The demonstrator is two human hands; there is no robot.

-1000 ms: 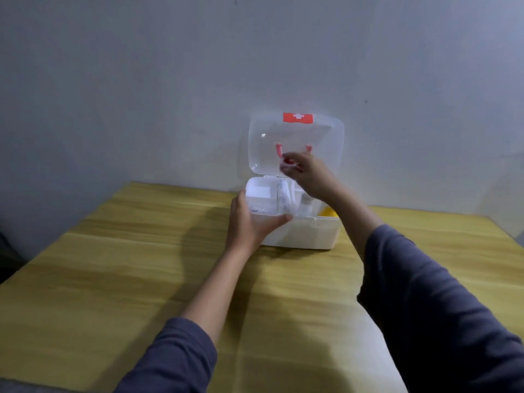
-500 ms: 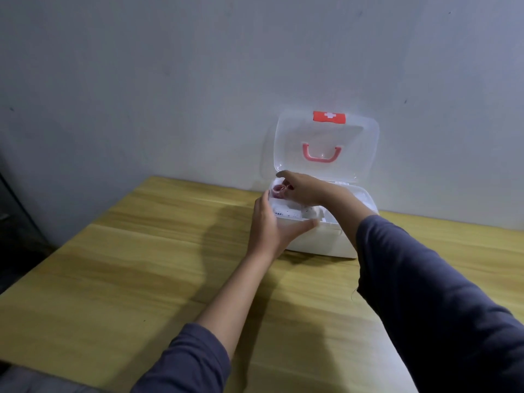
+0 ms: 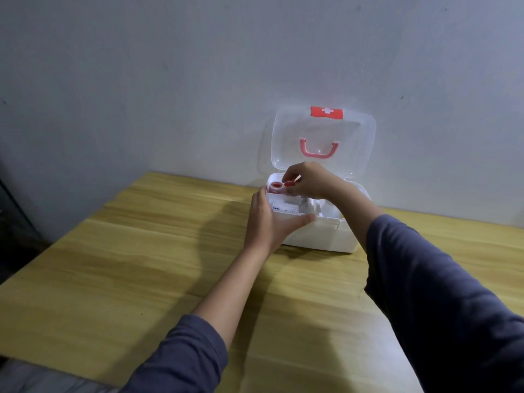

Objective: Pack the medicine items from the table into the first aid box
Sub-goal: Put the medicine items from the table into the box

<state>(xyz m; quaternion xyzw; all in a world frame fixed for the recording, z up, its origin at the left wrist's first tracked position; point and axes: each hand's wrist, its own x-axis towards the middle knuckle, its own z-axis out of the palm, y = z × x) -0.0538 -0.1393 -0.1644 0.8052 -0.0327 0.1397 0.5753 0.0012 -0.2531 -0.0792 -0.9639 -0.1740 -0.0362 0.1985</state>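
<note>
A white first aid box (image 3: 326, 236) stands open against the wall, its clear lid (image 3: 360, 148) upright with a pink handle and a red cross tag. My left hand (image 3: 266, 222) grips the box's front left corner, thumb along the rim. My right hand (image 3: 309, 181) is over the box's left end, pinching a small clear roll with a red core (image 3: 276, 187) just above the inner tray. White packets (image 3: 285, 207) lie in the tray below.
The box sits at the far side of a yellow wooden table (image 3: 141, 265), close to a plain grey wall (image 3: 170, 80). A dark object shows at the left edge, beyond the table.
My right hand has come down from in front of the lid to the box's left end with the roll. My left hand has kept its hold on the box. The view shifted left.
</note>
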